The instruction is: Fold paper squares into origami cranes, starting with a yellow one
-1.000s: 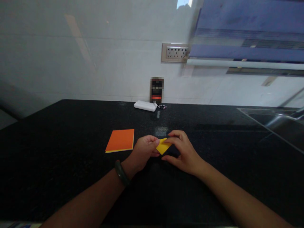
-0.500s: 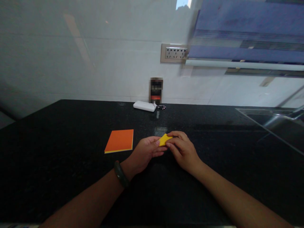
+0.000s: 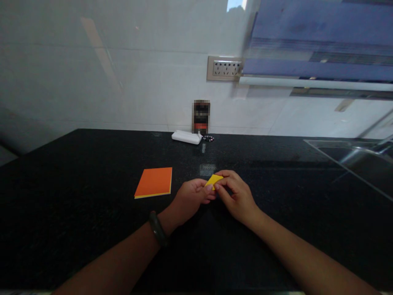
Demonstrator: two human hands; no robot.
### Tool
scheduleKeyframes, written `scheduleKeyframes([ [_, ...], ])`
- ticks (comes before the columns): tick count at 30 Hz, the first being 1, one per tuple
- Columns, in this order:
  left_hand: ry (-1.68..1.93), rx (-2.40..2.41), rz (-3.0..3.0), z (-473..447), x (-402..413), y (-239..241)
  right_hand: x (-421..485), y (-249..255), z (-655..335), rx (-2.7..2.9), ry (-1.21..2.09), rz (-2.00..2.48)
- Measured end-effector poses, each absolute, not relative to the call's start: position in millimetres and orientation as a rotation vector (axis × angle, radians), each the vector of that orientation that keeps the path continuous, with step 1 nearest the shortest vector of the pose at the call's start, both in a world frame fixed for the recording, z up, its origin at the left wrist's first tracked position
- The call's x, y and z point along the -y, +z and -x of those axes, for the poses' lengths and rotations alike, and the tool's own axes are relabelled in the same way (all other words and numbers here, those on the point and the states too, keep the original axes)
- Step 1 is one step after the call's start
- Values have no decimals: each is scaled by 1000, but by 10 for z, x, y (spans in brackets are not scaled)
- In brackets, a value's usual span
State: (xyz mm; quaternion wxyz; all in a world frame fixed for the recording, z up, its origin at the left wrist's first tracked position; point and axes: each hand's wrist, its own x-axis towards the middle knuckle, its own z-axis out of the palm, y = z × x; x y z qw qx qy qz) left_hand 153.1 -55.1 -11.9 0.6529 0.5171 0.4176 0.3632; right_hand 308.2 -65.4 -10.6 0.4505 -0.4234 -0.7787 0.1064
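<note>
At centre of the black counter (image 3: pixel 76 172), both hands meet over a small yellow paper (image 3: pixel 213 179). Left hand (image 3: pixel 192 200), wrist banded by a dark bracelet (image 3: pixel 157 229), is curled with thumb and fingers pinched on the paper's near-left edge. Right hand (image 3: pixel 236 194) is likewise closed, its fingertips (image 3: pixel 218 186) pressing the paper's right side; the two thumbs almost touch. The paper sits raised slightly off the counter, between the hands, at 12 o'clock from the wrists.

Risk, as judged from the grip: the piece is small and held only at its edges, so uneven pressure from either hand could set a crooked crease or tear the sheet; a slackened pinch could let it slip onto the counter. Most of the paper is hidden by fingers, so alignment of its edges cannot be checked.

Appearance: bright yellow, thin, matt, apparently folded to a small pointed wedge, of which only the upper tip shows. Whether further layers lie underneath cannot be told.

Surroundings: an orange pad (image 3: pixel 154 182) with a yellow underside lies flat at 9 o'clock from the hands, well apart. A white box (image 3: pixel 186 137) rests at 12 o'clock near the wall, below a socket (image 3: pixel 223 68). A sink (image 3: pixel 359 157) lies at 2 o'clock.
</note>
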Motion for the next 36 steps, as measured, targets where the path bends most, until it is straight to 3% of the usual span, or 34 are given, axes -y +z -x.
scheduleKeyframes([
  [16,790,-1012,-1396,-1513,569,-125,646,-170,-3069,1808,443,1064],
  [25,758,-1036,-1520,-1505,564,-80,583,-223,-3062,1494,1280,1121],
  [36,740,-988,-1573,-1503,589,-57,650,-117,-3031,1365,1350,1139],
])
